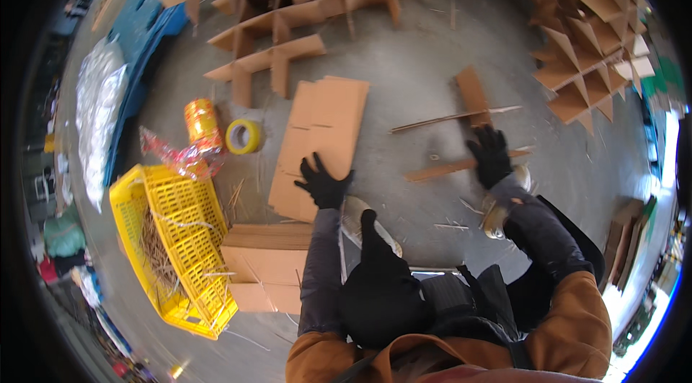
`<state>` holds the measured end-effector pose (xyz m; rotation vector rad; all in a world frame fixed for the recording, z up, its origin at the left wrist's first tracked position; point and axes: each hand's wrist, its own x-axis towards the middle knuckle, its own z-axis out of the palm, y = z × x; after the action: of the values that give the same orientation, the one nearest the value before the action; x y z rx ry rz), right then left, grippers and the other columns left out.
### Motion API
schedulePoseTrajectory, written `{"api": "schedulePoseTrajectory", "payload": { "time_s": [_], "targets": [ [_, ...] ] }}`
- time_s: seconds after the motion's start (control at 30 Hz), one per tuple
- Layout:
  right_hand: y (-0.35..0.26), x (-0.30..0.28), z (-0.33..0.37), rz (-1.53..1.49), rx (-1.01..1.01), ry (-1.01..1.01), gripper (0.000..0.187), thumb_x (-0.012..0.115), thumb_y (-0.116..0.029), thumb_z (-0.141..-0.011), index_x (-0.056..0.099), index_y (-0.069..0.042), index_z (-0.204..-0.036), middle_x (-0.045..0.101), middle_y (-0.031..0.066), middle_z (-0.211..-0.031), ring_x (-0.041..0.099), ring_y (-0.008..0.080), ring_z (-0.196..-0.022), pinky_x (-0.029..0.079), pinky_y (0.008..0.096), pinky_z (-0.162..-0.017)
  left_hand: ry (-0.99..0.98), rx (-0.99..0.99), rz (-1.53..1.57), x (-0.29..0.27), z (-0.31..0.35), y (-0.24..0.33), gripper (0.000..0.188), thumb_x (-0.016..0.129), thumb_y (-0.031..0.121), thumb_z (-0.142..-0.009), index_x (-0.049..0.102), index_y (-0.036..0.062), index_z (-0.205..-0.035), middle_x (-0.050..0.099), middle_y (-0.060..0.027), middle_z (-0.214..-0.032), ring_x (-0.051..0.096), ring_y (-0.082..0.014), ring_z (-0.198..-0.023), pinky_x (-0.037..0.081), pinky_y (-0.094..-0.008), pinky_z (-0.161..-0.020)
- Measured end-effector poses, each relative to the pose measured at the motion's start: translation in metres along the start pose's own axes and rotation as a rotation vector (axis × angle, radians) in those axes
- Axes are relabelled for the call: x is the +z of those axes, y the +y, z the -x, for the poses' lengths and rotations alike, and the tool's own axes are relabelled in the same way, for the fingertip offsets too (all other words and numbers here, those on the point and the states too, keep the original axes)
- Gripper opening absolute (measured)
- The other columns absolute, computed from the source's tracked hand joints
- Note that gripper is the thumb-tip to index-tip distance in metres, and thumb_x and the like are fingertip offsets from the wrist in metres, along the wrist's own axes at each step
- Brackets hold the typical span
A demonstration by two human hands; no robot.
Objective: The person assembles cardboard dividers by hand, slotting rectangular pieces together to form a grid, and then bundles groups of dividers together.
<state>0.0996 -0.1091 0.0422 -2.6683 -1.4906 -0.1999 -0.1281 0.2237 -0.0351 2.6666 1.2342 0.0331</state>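
Observation:
My left hand (323, 182), in a black glove, rests with fingers spread on the lower right part of a flat stack of brown cardboard sheets (323, 112). These sheets have short slits and lie on the floor. Over to the right, my right hand (491, 158), also black-gloved, has its fingers apart and holds nothing visible. It is above a cardboard strip (440, 170) that passes beneath it; contact is unclear. Just beyond its fingertips lie an upright-running cardboard strip (472, 91) and a narrow strip (425, 122) crossing it.
Slotted cardboard dividers (270, 51) stand at the far left, with more dividers (584, 58) at the far right. On the left are a yellow crate (191, 221) with scraps, yellow tape rolls (244, 136), and a blue pallet (148, 58). A cardboard bundle (263, 267) sits beside my left forearm.

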Motion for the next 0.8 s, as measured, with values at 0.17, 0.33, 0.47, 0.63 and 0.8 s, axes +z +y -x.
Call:
{"api": "schedulePoseTrajectory", "payload": {
  "time_s": [0.17, 0.33, 0.47, 0.63, 0.8],
  "targets": [
    [-0.116, -0.035, -0.075, -1.237, 0.614, -0.128, 0.075, 0.070, -0.043, -0.075, 0.037, -0.007, -0.132, 0.050, 0.0169, -0.121, 0.049, 0.0291, -0.113, 0.042, 0.0398, -0.093, 0.060, 0.154, 0.229, -0.075, 0.003, 0.058, 0.109, 0.075, 0.056, -0.056, 0.025, 0.0054, -0.138, 0.030, -0.0256, -0.134, 0.025, -0.0395, -0.128, 0.015, -0.0605, -0.101],
    [-0.082, -0.028, -0.119, -0.987, 0.809, 0.308, 0.045, 0.060, -0.033, -0.083, 0.042, -0.005, -0.112, 0.060, 0.0242, -0.095, 0.056, 0.0450, -0.088, 0.046, 0.0497, -0.073, -0.017, 0.520, 0.645, -0.088, 0.024, 0.138, 0.111, 0.075, 0.048, -0.064, 0.013, -0.0009, -0.141, 0.018, -0.0265, -0.143, 0.016, -0.0419, -0.133, 0.013, -0.0535, -0.107],
    [0.002, -0.085, -0.099, -0.612, 0.745, -0.142, 0.045, 0.055, -0.032, -0.085, 0.044, -0.004, -0.119, 0.062, 0.0241, -0.085, 0.060, 0.0418, -0.082, 0.047, 0.0477, -0.068, 0.030, 0.717, 0.283, -0.046, 0.015, 0.159, 0.114, 0.073, 0.053, -0.064, 0.010, -0.0019, -0.141, 0.011, -0.0262, -0.146, 0.008, -0.0409, -0.136, 0.009, -0.0550, -0.107],
    [0.002, -0.043, -0.078, -0.383, 0.740, -0.382, 0.036, 0.050, -0.028, -0.085, 0.038, -0.008, -0.112, 0.061, 0.0269, -0.081, 0.059, 0.0443, -0.080, 0.045, 0.0539, -0.068, -0.174, 0.773, 0.293, -0.014, 0.020, 0.193, 0.122, 0.068, 0.067, -0.055, 0.015, -0.0029, -0.140, 0.010, -0.0257, -0.146, 0.008, -0.0440, -0.135, 0.006, -0.0655, -0.101],
    [-0.003, -0.022, -0.085, -0.326, 0.700, -0.448, 0.035, 0.049, -0.031, -0.087, 0.039, -0.008, -0.110, 0.061, 0.0257, -0.081, 0.059, 0.0441, -0.078, 0.045, 0.0534, -0.067, -0.147, 0.803, 0.288, -0.008, 0.026, 0.196, 0.120, 0.068, 0.068, -0.053, 0.019, 0.0035, -0.141, 0.010, -0.0261, -0.146, 0.010, -0.0434, -0.135, 0.008, -0.0642, -0.102]
  ]
}}
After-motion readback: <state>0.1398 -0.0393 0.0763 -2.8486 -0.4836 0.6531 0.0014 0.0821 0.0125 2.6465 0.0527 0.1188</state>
